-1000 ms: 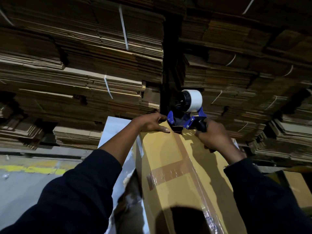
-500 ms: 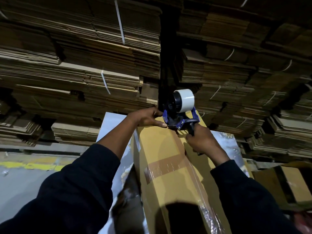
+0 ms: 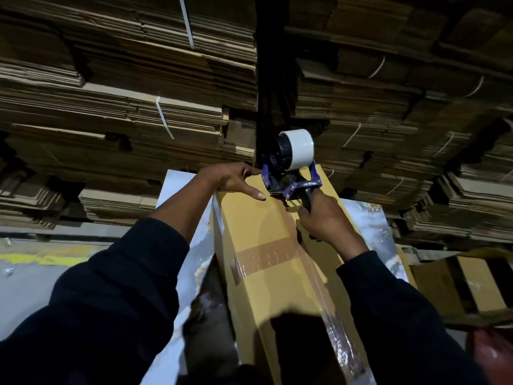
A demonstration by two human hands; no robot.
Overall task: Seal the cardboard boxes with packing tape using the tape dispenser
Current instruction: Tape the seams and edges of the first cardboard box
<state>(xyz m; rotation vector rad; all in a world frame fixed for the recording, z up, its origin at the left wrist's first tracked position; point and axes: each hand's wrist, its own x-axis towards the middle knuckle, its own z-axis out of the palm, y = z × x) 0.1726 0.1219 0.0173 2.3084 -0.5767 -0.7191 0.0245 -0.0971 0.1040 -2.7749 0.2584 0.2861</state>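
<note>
A long cardboard box [image 3: 266, 240] runs away from the camera down the middle of the view, its top face lit yellow-brown, with a strip of clear packing tape [image 3: 330, 309] laid lengthwise along its centre seam and a shorter brown tape strip [image 3: 266, 259] crossing it about halfway along. At the far end of the box the tape dispenser [image 3: 291, 173] sits with its blue frame down on the cardboard and its white roll of tape [image 3: 301, 148] standing above. The right hand [image 3: 327, 220] is wrapped around the dispenser's black handle, fingers curled tight about it, wrist angled back toward the camera. The left hand [image 3: 236, 179] lies flat on the far left part of the box top, just beside the dispenser's front edge — fingers straight and spread, pressing on the cardboard and gripping nothing. Both arms wear dark sleeves [image 3: 111, 301]. The box lies on a pale, glossy sheet [image 3: 180, 190] that shows on either side of it. Behind everything rise tall stacks of flattened cardboard [image 3: 125, 93], bundled with white straps [image 3: 163, 118], with a dark gap between the two main stacks. At lower right stands another box [image 3: 472, 287], partly in shadow, and at left the grey floor [image 3: 27, 287] carries a worn yellow line [image 3: 47, 258].
</note>
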